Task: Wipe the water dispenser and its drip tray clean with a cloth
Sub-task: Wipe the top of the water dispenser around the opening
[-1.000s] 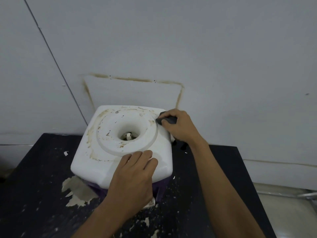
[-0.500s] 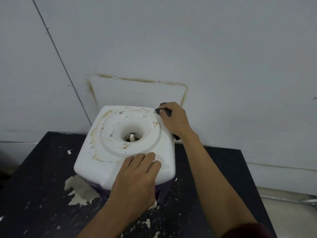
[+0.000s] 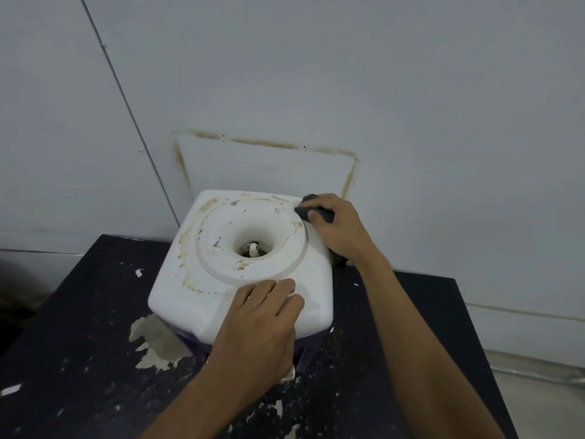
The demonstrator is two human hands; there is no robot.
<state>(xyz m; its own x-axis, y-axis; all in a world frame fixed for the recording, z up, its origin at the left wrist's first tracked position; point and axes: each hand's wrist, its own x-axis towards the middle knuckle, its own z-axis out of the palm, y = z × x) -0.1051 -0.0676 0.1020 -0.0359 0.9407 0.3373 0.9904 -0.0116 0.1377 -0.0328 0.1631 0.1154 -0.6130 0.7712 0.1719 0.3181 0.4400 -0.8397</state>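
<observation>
**Up top, a dark cloth meets the dispenser's far corner**

Head view: A person leans over a white water dispenser (image 3: 190,299) that stands on a black table (image 3: 79,312) against a pale grey wall (image 3: 380,90). The right hand (image 3: 338,228) grips a dark grey cloth (image 3: 305,210), fingers curled over it and bunched close together. The cloth shows just ahead of the fingertips and is pressed on the top's far right corner. The left hand (image 3: 256,331) lies flat on the near edge of the top, fingers straight and side by side and holding nothing, their tips touching the raised ring around the bottle well (image 3: 253,248). Beyond those fingertips the well opens, with a small white spike upright at its centre. To the left of both hands, brown stains (image 3: 186,245) curve along the ring and the top's left side. Below the left palm, the dispenser's purple body (image 3: 304,350) shows under the white top. Left of the left wrist, a pale peeled patch (image 3: 158,340) breaks the table's flecked surface. Behind the right-hand fingers, a brown rectangular outline (image 3: 266,142) marks the wall.
</observation>
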